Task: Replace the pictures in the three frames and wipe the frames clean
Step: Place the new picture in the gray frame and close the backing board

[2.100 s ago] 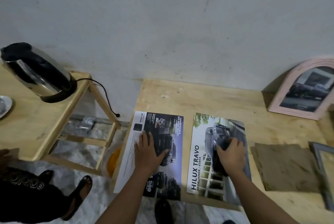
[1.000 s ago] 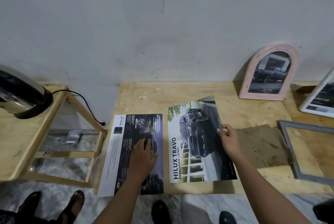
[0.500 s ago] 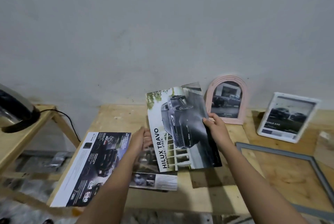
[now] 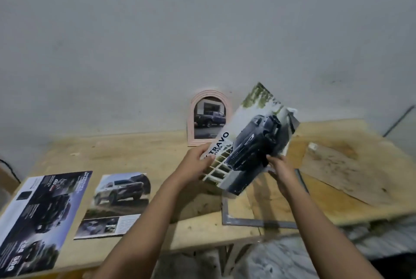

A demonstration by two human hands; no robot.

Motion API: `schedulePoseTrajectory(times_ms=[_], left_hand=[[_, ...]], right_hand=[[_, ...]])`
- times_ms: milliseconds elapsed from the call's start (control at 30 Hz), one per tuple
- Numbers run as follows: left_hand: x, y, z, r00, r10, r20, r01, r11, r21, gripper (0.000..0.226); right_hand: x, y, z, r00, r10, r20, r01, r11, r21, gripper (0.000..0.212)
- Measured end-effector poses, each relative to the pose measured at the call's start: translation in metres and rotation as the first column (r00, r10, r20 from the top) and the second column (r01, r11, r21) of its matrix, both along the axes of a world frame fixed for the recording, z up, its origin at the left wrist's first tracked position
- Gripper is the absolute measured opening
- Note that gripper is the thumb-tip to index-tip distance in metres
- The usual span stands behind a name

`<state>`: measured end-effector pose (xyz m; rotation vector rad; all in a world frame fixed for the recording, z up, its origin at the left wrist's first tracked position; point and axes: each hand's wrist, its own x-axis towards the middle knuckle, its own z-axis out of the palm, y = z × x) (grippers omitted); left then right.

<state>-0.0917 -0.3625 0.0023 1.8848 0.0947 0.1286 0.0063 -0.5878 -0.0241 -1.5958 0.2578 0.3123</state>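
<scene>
Landmark: grey frame (image 4: 236, 220), flat on the wooden table (image 4: 139, 150).
Picture: truck print (image 4: 252, 141), held in the air just above the frame's far-left part, long axis tilted up to the right.
Left hand (image 4: 198, 161): pinching the print's lower-left edge.
Right hand (image 4: 278, 165): gripping the lower-right edge, nearer the frame opening.
Next, likely: lowering and squaring the print to the frame.
Pink arched frame (image 4: 210, 116): beyond the grey frame, against the wall.

wooden table (image 4: 139, 152), grey wall (image 4: 157, 31), brown board (image 4: 342, 172)
</scene>
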Motion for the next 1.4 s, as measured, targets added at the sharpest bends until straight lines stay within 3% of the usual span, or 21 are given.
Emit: schedulePoseTrajectory(times_ms=[100,167,267,367,433,533,667,767,833,933,1033,1100,1200,1300,1400], left_hand=[[0.011,-0.040,0.003,0.986,-0.166,0.012,0.163,0.978,0.132,0.038],[0.016,-0.063,-0.001,0.968,-0.251,0.001,0.237,0.915,0.327,0.045],[0.018,-0.091,-0.010,0.953,-0.302,0.006,0.252,0.806,0.536,0.049],[0.013,-0.110,-0.023,0.926,-0.367,0.090,0.212,0.702,0.680,0.057],[0.012,-0.116,-0.037,0.909,-0.398,0.126,0.163,0.617,0.770,0.062],[0.003,-0.124,-0.068,0.923,-0.381,0.047,0.181,0.541,0.821,0.069],[-0.016,-0.123,-0.110,0.929,-0.337,-0.153,0.324,0.542,0.776,0.074],[-0.019,-0.125,-0.133,0.873,-0.373,-0.315,0.467,0.450,0.761,0.066],[-0.021,-0.127,-0.135,0.849,-0.403,-0.341,0.499,0.404,0.766,0.053],[-0.017,-0.118,-0.156,0.839,-0.399,-0.371,0.509,0.332,0.794,0.047],[-0.015,-0.111,-0.170,0.845,-0.367,-0.389,0.505,0.309,0.806,0.049],[-0.014,-0.111,-0.171,0.852,-0.363,-0.377,0.490,0.305,0.816,0.046],[-0.012,-0.114,-0.173,0.880,-0.314,-0.356,0.458,0.364,0.811,0.041],[-0.010,-0.118,-0.175,0.889,-0.289,-0.356,0.448,0.384,0.807,0.045],[-0.006,-0.121,-0.173,0.885,-0.259,-0.387,0.463,0.402,0.790,0.048]], right_hand=[[-0.001,-0.034,0.003,0.996,-0.050,-0.072,0.057,0.994,0.089,0.050],[-0.005,-0.056,0.007,0.987,-0.094,-0.129,0.126,0.955,0.269,0.047],[-0.012,-0.093,0.017,0.969,-0.166,-0.185,0.243,0.789,0.564,0.049],[-0.020,-0.132,0.019,0.955,-0.198,-0.221,0.294,0.729,0.619,0.043],[-0.027,-0.151,0.010,0.951,-0.187,-0.246,0.294,0.791,0.536,0.041],[-0.032,-0.171,-0.011,0.915,-0.194,-0.353,0.299,0.914,0.275,0.022],[-0.033,-0.174,-0.044,0.866,-0.311,-0.391,0.371,0.925,0.086,0.021],[-0.029,-0.170,-0.064,0.892,-0.340,-0.299,0.351,0.936,-0.016,0.037],[-0.030,-0.167,-0.069,0.900,-0.380,-0.213,0.352,0.922,-0.160,0.038],[-0.042,-0.156,-0.069,0.929,-0.366,-0.042,0.297,0.812,-0.503,0.037],[-0.060,-0.141,-0.079,0.989,-0.106,0.106,0.150,0.656,-0.740,0.039],[-0.069,-0.130,-0.093,0.992,0.114,0.059,-0.027,0.630,-0.776,0.043],[-0.074,-0.111,-0.111,0.922,0.377,-0.092,-0.307,0.564,-0.767,0.046],[-0.070,-0.103,-0.120,0.878,0.450,-0.161,-0.366,0.417,-0.832,0.042],[-0.062,-0.107,-0.124,0.883,0.411,-0.226,-0.384,0.357,-0.852,0.046]])
